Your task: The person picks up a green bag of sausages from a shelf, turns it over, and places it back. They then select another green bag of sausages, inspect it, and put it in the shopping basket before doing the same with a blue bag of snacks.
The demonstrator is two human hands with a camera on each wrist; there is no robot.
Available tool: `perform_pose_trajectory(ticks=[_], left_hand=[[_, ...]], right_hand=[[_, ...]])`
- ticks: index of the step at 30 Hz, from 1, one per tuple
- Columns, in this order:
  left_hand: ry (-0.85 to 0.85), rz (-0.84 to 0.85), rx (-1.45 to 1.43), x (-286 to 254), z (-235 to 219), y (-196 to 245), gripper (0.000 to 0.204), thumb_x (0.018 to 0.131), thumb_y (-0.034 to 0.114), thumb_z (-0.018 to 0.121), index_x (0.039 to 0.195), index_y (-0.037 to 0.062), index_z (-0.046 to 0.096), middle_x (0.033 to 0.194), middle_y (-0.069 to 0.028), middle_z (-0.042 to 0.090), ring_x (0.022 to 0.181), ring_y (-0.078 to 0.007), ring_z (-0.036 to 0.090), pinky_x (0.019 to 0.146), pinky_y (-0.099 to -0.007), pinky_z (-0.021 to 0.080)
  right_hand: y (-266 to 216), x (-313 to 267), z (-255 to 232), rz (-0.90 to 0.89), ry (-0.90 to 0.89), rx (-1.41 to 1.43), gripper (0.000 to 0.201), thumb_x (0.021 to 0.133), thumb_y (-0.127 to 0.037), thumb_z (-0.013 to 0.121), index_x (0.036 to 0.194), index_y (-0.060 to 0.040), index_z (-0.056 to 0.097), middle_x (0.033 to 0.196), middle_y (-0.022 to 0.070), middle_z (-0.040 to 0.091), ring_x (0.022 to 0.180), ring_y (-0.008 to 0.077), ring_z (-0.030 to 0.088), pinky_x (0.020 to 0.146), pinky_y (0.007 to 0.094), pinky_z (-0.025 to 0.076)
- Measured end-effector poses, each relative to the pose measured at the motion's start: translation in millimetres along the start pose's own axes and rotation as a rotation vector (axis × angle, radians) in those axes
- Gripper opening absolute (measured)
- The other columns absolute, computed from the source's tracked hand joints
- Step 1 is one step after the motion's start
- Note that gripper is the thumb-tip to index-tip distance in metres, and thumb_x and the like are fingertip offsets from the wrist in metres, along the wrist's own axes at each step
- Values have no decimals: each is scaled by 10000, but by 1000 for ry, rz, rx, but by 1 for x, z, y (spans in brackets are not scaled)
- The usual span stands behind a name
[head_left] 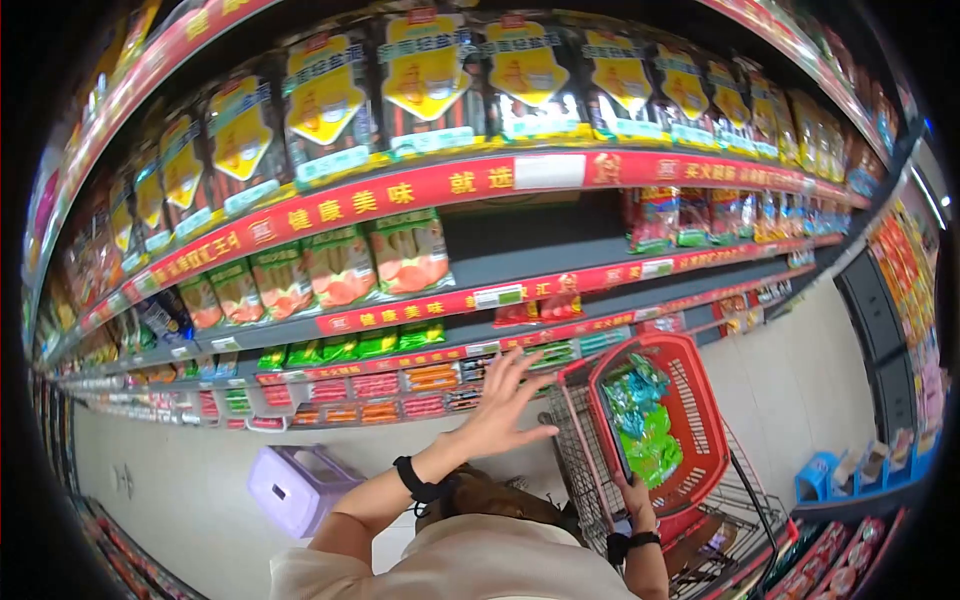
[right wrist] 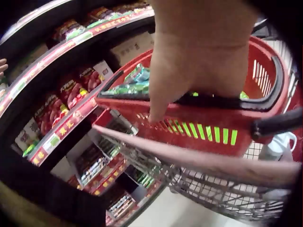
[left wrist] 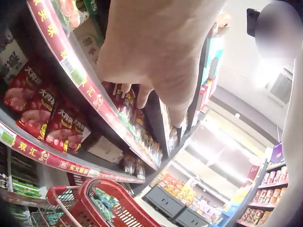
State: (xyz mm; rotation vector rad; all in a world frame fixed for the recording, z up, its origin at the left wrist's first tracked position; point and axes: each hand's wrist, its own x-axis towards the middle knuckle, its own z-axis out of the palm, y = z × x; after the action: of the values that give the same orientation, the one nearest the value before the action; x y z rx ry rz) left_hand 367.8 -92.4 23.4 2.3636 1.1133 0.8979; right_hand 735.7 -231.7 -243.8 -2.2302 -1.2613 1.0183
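My left hand point(head_left: 500, 408) reaches forward with its fingers spread and holds nothing. In the head view it overlaps the lower shelf fronts; the left wrist view has it beside the shelves, fingers extended. My right hand point(head_left: 637, 500) grips the near rim of a red shopping basket point(head_left: 708, 440), thumb down over the outside and the other fingers hidden. The basket's black handle point(right wrist: 218, 102) lies folded along that rim. Inside are green packets point(head_left: 650, 447) and teal packets point(head_left: 634, 388). The basket sits on a wire shopping cart point(head_left: 585, 430).
Shelves in front carry yellow-labelled packs point(head_left: 428, 70), sausage bags point(head_left: 410, 252) and red meat packets point(left wrist: 66, 127). A lilac stool point(head_left: 290, 490) stands on the floor at the left. Blue bins point(head_left: 820, 478) and dark cabinets point(head_left: 875, 330) line the right side.
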Motion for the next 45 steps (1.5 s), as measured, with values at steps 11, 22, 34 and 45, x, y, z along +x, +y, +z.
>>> perform_pose_trajectory(ticks=[11, 22, 34, 45], left_hand=[[-122, -78, -51, -22, 5, -12, 579, 783, 409, 659, 1232, 103, 460, 1376, -148, 287, 1313, -375, 168, 1061, -505, 181], [-232, -103, -93, -30, -15, -32, 587, 771, 361, 675, 1235, 73, 460, 1365, -150, 316, 1302, -387, 210, 1065, -499, 183], [-151, -222, -17, -67, -89, -93, 503, 802, 285, 654, 1220, 68, 477, 1318, -155, 391, 1250, -363, 316, 1025, -453, 283], [58, -529, -152, -131, -130, -132, 481, 838, 306, 617, 1227, 64, 469, 1219, -179, 484, 1129, -367, 448, 958, -436, 363]], right_hand=[[-44, -29, -4, 29, 61, -325, 709, 789, -660, 455, 1064, -20, 590, 926, 270, 617, 913, 413, 589, 786, 468, 457], [-70, -52, 9, 30, -39, -296, 633, 807, -611, 487, 1100, -61, 596, 973, 259, 617, 944, 378, 594, 804, 434, 468], [-160, 122, 22, 514, -21, 999, 618, 777, -535, 617, 1065, -7, 474, 944, 131, 611, 775, 265, 606, 668, 376, 508], [-167, 153, 35, 642, -256, 1145, 452, 725, -666, 570, 783, -218, 588, 535, -62, 495, 381, 45, 415, 343, 169, 327]])
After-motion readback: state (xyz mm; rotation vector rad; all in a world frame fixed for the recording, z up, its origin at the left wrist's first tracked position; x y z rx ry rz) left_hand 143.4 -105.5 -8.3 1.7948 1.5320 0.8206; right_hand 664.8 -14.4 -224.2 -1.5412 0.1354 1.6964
